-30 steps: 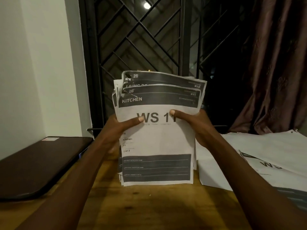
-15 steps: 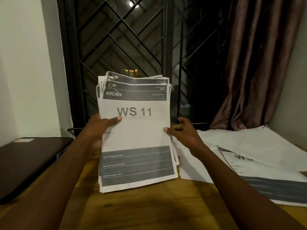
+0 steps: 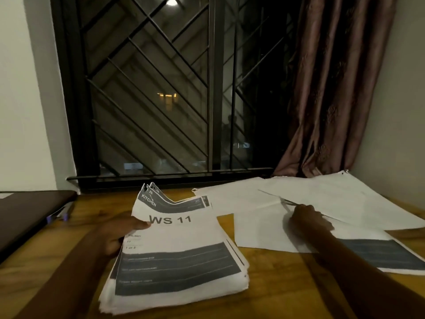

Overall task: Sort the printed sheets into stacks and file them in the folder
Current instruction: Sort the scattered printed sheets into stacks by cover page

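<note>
A thick stack of printed sheets (image 3: 181, 249), its top page reading "WS 11" and "KITCHEN", lies tilted on the wooden table (image 3: 276, 284). My left hand (image 3: 119, 233) grips the stack's left edge, thumb on the top page. To the right lie loose sheets: a printed sheet (image 3: 381, 254) with a dark band, and blank white sheets (image 3: 259, 226) partly over it. My right hand (image 3: 308, 217) rests on these right-hand sheets, fingers at the edge of an upper white sheet (image 3: 345, 199); whether it pinches the sheet is unclear.
A dark closed folder or laptop-like case (image 3: 30, 215) lies at the table's left, with a pen-like object (image 3: 59, 215) beside it. A barred window (image 3: 174, 100) and a brown curtain (image 3: 333, 88) stand behind the table. White walls close in on both sides.
The stack came down from upright in both hands to lying on the table. My right hand let go of it and moved right onto the loose sheets.
</note>
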Demonstrator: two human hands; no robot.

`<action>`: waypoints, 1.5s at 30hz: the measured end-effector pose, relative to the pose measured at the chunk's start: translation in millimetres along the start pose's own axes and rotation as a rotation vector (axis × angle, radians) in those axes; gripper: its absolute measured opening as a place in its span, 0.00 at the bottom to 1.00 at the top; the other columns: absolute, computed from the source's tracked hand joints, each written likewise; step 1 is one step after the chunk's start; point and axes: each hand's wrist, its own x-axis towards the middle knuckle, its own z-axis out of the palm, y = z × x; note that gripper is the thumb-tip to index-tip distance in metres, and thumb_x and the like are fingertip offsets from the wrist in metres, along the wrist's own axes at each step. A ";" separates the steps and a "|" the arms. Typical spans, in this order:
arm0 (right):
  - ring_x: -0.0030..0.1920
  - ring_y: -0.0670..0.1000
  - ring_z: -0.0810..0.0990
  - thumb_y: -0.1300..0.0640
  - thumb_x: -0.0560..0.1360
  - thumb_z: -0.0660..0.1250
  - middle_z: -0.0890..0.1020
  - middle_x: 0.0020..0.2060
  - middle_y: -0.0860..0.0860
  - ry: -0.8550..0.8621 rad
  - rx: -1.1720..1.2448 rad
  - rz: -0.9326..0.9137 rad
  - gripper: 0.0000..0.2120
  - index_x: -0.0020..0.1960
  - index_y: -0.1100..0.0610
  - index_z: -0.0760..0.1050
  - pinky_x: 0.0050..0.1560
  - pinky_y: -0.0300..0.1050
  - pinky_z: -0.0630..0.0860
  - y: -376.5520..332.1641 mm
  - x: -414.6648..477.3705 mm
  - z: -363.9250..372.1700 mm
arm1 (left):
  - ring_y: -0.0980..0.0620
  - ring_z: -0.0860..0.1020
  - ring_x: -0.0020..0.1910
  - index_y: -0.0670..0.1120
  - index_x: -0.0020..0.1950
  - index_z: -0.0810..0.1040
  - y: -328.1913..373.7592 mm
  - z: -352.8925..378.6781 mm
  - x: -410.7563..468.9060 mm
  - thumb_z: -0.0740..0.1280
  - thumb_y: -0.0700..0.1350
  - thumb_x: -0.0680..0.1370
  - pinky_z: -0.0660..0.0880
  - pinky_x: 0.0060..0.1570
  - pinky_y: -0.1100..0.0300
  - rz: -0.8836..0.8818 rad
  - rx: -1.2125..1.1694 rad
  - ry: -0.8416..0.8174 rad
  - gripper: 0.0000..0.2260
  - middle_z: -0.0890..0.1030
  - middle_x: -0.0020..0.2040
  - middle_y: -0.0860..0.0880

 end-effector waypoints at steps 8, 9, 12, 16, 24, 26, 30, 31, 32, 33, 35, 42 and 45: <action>0.57 0.56 0.76 0.53 0.76 0.64 0.75 0.58 0.56 0.094 -0.154 -0.396 0.17 0.63 0.58 0.72 0.58 0.50 0.75 -69.9 -39.7 -23.4 | 0.35 0.81 0.48 0.38 0.57 0.77 -9.0 -3.7 3.6 0.65 0.33 0.76 0.77 0.52 0.43 -0.009 -0.119 0.071 0.10 0.84 0.48 0.37; 0.56 0.55 0.77 0.52 0.75 0.66 0.76 0.57 0.56 0.070 -0.064 -0.446 0.17 0.61 0.58 0.73 0.57 0.50 0.76 -89.8 -51.0 -24.1 | 0.36 0.81 0.46 0.38 0.55 0.77 -9.1 -2.0 1.9 0.65 0.33 0.77 0.78 0.49 0.45 0.000 -0.127 0.068 0.08 0.85 0.45 0.39; 0.51 0.54 0.79 0.52 0.72 0.68 0.80 0.52 0.53 0.032 0.168 -0.620 0.12 0.54 0.55 0.78 0.52 0.46 0.77 -148.5 -99.1 -13.0 | 0.39 0.83 0.43 0.40 0.51 0.79 -8.2 0.4 -2.1 0.66 0.35 0.78 0.78 0.46 0.48 0.050 -0.112 0.065 0.05 0.86 0.40 0.42; 0.50 0.55 0.80 0.56 0.73 0.66 0.81 0.50 0.55 -0.007 0.230 -0.862 0.09 0.51 0.56 0.80 0.50 0.47 0.78 -193.3 -167.6 9.4 | 0.40 0.84 0.45 0.42 0.54 0.80 -7.5 4.2 -11.6 0.68 0.48 0.78 0.79 0.50 0.45 0.122 -0.118 0.030 0.11 0.85 0.47 0.40; 0.43 0.54 0.82 0.60 0.78 0.62 0.81 0.52 0.59 -0.494 0.696 -0.825 0.11 0.60 0.56 0.74 0.42 0.48 0.81 -216.4 -190.6 22.4 | 0.42 0.83 0.41 0.39 0.50 0.78 -2.4 5.8 -14.9 0.69 0.55 0.72 0.80 0.38 0.54 0.115 -0.200 -0.038 0.19 0.83 0.46 0.40; 0.38 0.52 0.82 0.67 0.77 0.63 0.82 0.50 0.61 -0.592 0.956 -0.667 0.14 0.60 0.57 0.73 0.36 0.46 0.80 -208.2 -169.1 12.4 | 0.40 0.84 0.42 0.35 0.53 0.79 -7.4 1.7 -9.6 0.73 0.44 0.70 0.81 0.41 0.50 0.120 -0.163 0.008 0.16 0.84 0.47 0.38; 0.49 0.49 0.80 0.63 0.75 0.68 0.80 0.53 0.52 -0.083 0.929 -0.559 0.15 0.60 0.54 0.73 0.49 0.34 0.77 -173.0 -88.9 11.0 | 0.38 0.82 0.44 0.34 0.53 0.79 -11.5 -6.5 -2.3 0.69 0.30 0.74 0.79 0.43 0.50 0.098 -0.036 0.115 0.09 0.83 0.49 0.35; 0.55 0.51 0.78 0.58 0.74 0.71 0.78 0.57 0.51 -0.009 0.765 -0.553 0.19 0.63 0.53 0.72 0.54 0.36 0.75 -163.2 -70.1 15.2 | 0.39 0.80 0.42 0.34 0.52 0.78 -9.3 -12.5 1.0 0.68 0.30 0.75 0.76 0.41 0.53 0.107 0.025 0.172 0.07 0.82 0.46 0.36; 0.63 0.54 0.74 0.51 0.71 0.73 0.75 0.63 0.52 -0.015 0.573 -0.540 0.26 0.67 0.51 0.68 0.61 0.43 0.72 -153.7 -54.6 21.3 | 0.41 0.78 0.41 0.34 0.50 0.77 -6.4 -21.9 5.1 0.67 0.31 0.76 0.73 0.40 0.55 0.108 0.100 0.238 0.04 0.80 0.44 0.37; 0.69 0.56 0.67 0.43 0.69 0.73 0.69 0.70 0.52 -0.074 0.390 -0.521 0.35 0.71 0.50 0.63 0.67 0.52 0.68 -145.6 -42.7 28.7 | 0.42 0.77 0.38 0.35 0.47 0.76 -2.3 -32.3 7.3 0.67 0.33 0.76 0.72 0.39 0.55 0.096 0.177 0.303 0.02 0.79 0.42 0.38; 0.76 0.59 0.52 0.31 0.64 0.69 0.54 0.77 0.52 -0.192 0.139 -0.472 0.49 0.76 0.47 0.52 0.72 0.64 0.54 -133.7 -28.4 46.8 | 0.46 0.74 0.35 0.37 0.44 0.74 -0.2 -53.5 11.5 0.69 0.35 0.76 0.71 0.39 0.55 0.040 0.272 0.410 0.04 0.77 0.41 0.40; 0.69 0.55 0.68 0.30 0.70 0.62 0.72 0.67 0.50 -0.133 -0.044 -0.482 0.34 0.68 0.49 0.68 0.71 0.61 0.57 -145.2 -33.1 48.2 | 0.37 0.82 0.45 0.34 0.53 0.77 -11.7 -65.3 4.5 0.70 0.37 0.75 0.78 0.48 0.48 0.036 0.136 0.263 0.10 0.82 0.48 0.35; 0.62 0.54 0.75 0.46 0.77 0.63 0.78 0.59 0.52 0.081 -0.200 -0.603 0.19 0.65 0.52 0.72 0.68 0.56 0.63 -148.4 -42.2 47.8 | 0.39 0.78 0.41 0.37 0.41 0.74 -10.2 -64.4 8.8 0.70 0.38 0.74 0.74 0.44 0.53 0.024 0.211 0.249 0.07 0.79 0.44 0.34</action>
